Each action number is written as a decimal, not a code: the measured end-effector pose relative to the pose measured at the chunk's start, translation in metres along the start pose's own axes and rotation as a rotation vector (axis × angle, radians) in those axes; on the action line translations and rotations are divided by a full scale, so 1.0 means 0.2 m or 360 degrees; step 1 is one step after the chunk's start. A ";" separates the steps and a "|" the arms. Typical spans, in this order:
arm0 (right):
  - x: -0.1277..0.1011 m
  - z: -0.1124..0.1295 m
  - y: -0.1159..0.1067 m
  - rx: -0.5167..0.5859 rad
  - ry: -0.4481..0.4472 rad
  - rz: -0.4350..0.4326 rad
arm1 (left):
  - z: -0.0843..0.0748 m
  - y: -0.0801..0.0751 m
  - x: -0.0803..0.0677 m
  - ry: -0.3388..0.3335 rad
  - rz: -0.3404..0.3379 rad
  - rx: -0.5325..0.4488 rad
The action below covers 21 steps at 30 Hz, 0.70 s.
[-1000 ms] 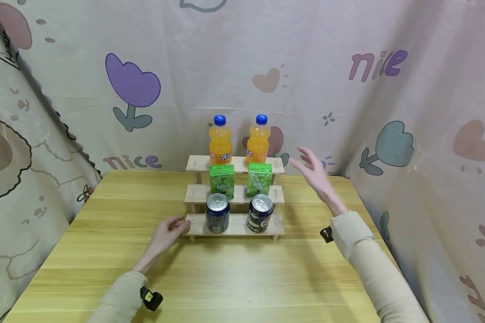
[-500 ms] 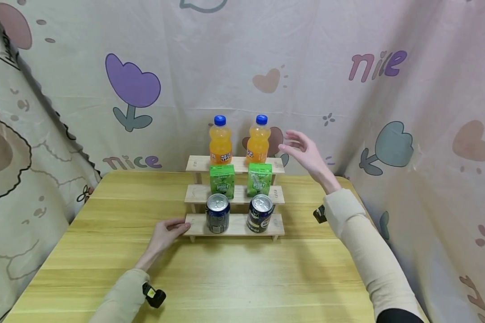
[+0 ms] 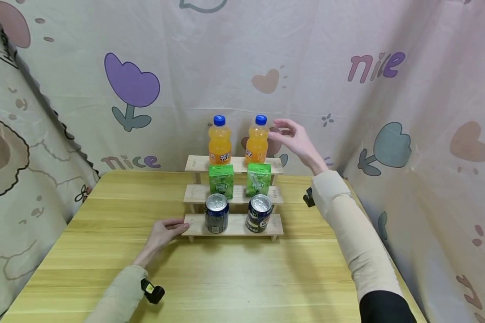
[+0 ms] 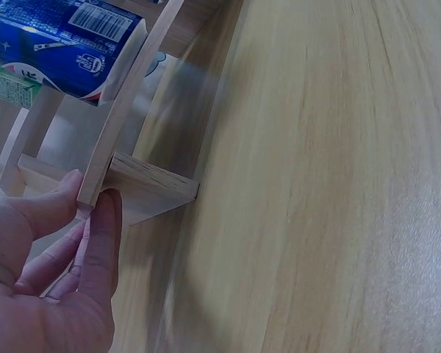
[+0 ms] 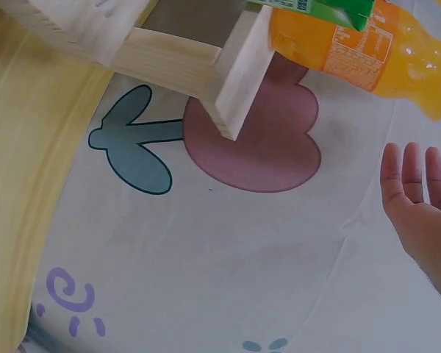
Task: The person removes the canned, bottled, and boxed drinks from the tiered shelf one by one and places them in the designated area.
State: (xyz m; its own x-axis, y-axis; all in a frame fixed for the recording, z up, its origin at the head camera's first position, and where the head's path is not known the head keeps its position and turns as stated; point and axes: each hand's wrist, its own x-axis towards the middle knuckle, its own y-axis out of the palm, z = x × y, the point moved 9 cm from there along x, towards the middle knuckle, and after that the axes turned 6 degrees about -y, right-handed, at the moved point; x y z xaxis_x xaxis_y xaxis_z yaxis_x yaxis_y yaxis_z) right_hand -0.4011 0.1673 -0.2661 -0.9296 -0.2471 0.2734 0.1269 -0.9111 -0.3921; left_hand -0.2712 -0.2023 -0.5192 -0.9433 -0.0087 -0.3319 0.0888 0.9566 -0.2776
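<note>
- I see orange Fanta bottles [image 3: 220, 146] with blue caps [image 3: 219, 120].
- Green drink cartons [image 3: 221, 178]; dark blue Pepsi cans [image 3: 216, 221] with silver lids [image 3: 261, 203].
- Pale wooden shelf [image 3: 238, 164], grained yellow table [image 3: 234, 282].
- Curtain [image 3: 315, 54]: purple tulip [image 3: 132, 87] at ten o'clock, grey-blue tulip [image 3: 394, 144] at three.

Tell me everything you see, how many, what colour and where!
Wood-grain table: one, yellowish, centre
Three-shelf wooden rack: one, pale, on table
Blue-capped plastic bottles: two, orange, top shelf
Boxy drink cartons: two, green, middle shelf
Metal drink cans: two, dark blue, bottom shelf
Printed cloth: count unclear, whitish, behind, beside table
Small devices: two, black, at wrists
Sleeves: two, beige, both arms
Black section: one, black, right sleeve
Left hand: one, fingers pinching bottom shelf's left end
Right hand: one, beside right bottle
</note>
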 end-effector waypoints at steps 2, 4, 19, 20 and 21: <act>0.02 0.01 0.01 -0.0012 -0.0003 0.0000 | 0.01 0.00 0.00 -0.0029 0.0004 -0.0063; 0.04 0.02 0.02 -0.0025 -0.0014 -0.0008 | 0.01 0.01 0.01 -0.0046 0.0005 -0.0082; 0.15 0.09 0.07 -0.0162 -0.0091 -0.0064 | 0.02 0.01 0.01 -0.0066 0.0003 -0.0093; 0.15 0.09 0.08 -0.0155 -0.0093 -0.0064 | 0.02 0.01 0.01 -0.0061 0.0007 -0.0087; 0.15 0.09 0.08 -0.0153 -0.0090 -0.0065 | 0.02 0.01 0.01 -0.0062 0.0001 -0.0092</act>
State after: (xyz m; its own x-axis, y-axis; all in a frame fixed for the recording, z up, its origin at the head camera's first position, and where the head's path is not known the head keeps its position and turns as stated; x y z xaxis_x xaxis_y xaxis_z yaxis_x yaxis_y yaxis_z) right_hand -0.4216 0.1389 -0.2486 -0.9119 -0.2314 0.3390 0.0532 -0.8857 -0.4613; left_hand -0.2716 -0.2020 -0.5232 -0.9299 -0.0187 -0.3674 0.0696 0.9718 -0.2255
